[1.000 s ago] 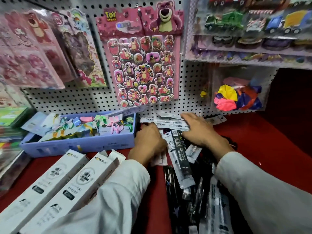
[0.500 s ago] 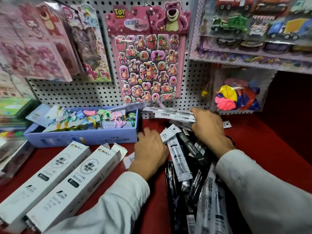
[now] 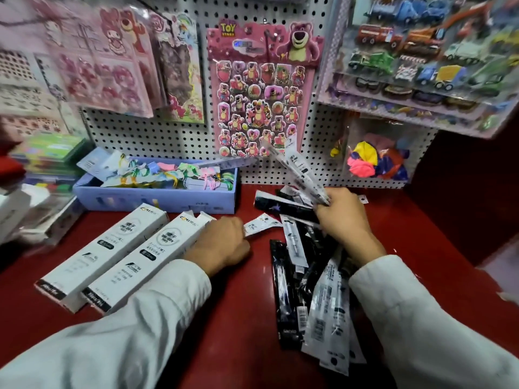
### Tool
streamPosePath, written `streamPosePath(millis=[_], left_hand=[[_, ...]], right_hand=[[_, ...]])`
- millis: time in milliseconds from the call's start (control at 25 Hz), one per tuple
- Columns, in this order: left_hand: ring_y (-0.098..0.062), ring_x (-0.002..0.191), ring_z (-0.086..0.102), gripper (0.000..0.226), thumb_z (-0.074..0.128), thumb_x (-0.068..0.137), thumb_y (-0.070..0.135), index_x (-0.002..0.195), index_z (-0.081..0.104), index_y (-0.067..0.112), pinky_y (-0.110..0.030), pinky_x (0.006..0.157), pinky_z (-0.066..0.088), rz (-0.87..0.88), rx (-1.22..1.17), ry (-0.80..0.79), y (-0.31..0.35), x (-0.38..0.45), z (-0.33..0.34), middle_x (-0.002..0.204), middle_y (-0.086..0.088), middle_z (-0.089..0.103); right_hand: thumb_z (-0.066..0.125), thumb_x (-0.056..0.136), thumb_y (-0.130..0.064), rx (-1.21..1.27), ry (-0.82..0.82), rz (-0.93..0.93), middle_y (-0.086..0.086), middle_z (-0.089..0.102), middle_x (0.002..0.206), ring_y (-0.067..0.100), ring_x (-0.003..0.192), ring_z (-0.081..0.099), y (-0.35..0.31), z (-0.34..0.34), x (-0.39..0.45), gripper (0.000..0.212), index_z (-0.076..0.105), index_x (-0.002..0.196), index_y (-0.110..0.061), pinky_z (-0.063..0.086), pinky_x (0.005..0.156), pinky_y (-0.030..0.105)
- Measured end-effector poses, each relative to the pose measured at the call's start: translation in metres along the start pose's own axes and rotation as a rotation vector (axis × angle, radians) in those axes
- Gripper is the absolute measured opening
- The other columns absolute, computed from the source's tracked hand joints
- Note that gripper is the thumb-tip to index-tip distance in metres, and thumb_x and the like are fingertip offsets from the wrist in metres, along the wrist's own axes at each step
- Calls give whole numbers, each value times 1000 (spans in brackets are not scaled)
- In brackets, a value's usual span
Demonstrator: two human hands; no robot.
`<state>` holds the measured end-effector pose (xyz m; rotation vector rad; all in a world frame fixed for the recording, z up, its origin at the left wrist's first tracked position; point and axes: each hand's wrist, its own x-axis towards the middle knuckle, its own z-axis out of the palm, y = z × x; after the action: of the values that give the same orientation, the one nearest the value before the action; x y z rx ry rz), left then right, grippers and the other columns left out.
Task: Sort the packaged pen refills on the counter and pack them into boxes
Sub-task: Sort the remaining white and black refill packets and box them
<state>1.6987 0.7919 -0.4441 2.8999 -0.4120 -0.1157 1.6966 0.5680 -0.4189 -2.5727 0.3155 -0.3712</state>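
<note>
Right hand (image 3: 341, 220) curled round a fanned bunch of packaged refills (image 3: 302, 175), clear-and-white packs sticking up and away from the knuckles toward the pegboard (image 3: 157, 136), one dark pack (image 3: 283, 206) fanning out to the hand's left; bunch is lifted off the counter; rest of the refills lie in a loose pile (image 3: 314, 293) just below that hand and wrist, black and clear sleeves overlapping on the red counter (image 3: 238, 318); left hand (image 3: 222, 244) knuckles-up on the counter, fingers curled, a white-tabbed pack (image 3: 259, 224) poking out from its fingertips toward the right hand; can't tell for sure it's pinched rather than just touched; two long white boxes (image 3: 112, 254) lie side by side directly left of the left hand, the nearer one touching or tucked under it, end flap open at its far end; beyond them a blue tray (image 3: 157, 199) of pastel packaged items against the pegboard; pink bear sticker sheet (image 3: 264, 94) hangs above the held bunch; bag of coloured balloons (image 3: 373, 161) up and right of the right hand; toy truck packs (image 3: 421, 49) on the upper right rack; both sleeves white.
</note>
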Motion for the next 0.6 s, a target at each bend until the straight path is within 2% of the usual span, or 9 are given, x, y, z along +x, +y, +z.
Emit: streamPosePath(millis=[80,120,200,280,320,400,440,520,600], left_hand=[[-40,99,60,24,50,88,24,101,58,5,-38,77,48,20,-106,44,-10,-11,-3,108,-22,65],[-40,96,60,22,47,88,24,96,57,6,-37,73,45,34,-193,80,-15,-15,-7,104,-21,65],[-31,81,59,12,50,89,20,81,58,14,-34,64,37,13,-497,158,-23,-23,-17,83,-11,65],[-19,65,51,17,58,90,11,74,60,16,-31,59,34,-64,-864,199,-26,-32,-23,64,1,58],[-16,59,48,18,58,90,8,75,62,16,-27,56,34,-97,-999,201,-27,-36,-26,59,2,57],[-11,45,43,20,57,91,3,78,66,16,-20,45,32,-134,-1164,169,-26,-40,-29,53,2,58],[-8,41,41,20,58,91,3,78,67,15,-18,41,30,-144,-1241,146,-23,-42,-30,50,2,57],[-6,40,40,17,62,90,7,78,70,15,-17,40,30,-156,-1394,122,-18,-44,-35,48,4,55],[-10,48,46,10,65,87,10,83,74,14,-21,48,33,-176,-1535,79,-13,-45,-41,56,0,55]], right_hand=[[67,82,-19,212,-33,64,3,67,69,30,69,66,-10,1,-3,16,61,68,-21,49,56,33],[69,82,-18,350,-68,110,5,69,72,29,67,66,-14,3,-4,11,64,72,-21,51,57,35],[70,82,-16,597,-132,197,12,73,83,30,68,64,-20,10,-9,2,71,84,-15,54,60,43],[70,84,-17,646,-142,206,14,75,90,30,74,66,-21,14,-13,5,73,87,-15,56,66,46],[70,87,-18,645,-133,193,14,76,91,29,76,67,-22,14,-15,5,74,88,-16,55,67,43],[65,93,-19,717,-137,178,11,77,90,26,76,65,-25,10,-18,9,74,95,-17,51,67,36],[63,95,-19,802,-179,170,10,78,90,25,77,66,-29,8,-22,13,72,103,-15,53,69,37],[60,95,-25,1035,-378,131,11,77,96,25,74,72,-41,4,-32,28,61,117,-7,59,69,37],[56,92,-32,1225,-660,106,19,75,103,29,71,73,-57,4,-47,41,51,122,-4,61,61,34]])
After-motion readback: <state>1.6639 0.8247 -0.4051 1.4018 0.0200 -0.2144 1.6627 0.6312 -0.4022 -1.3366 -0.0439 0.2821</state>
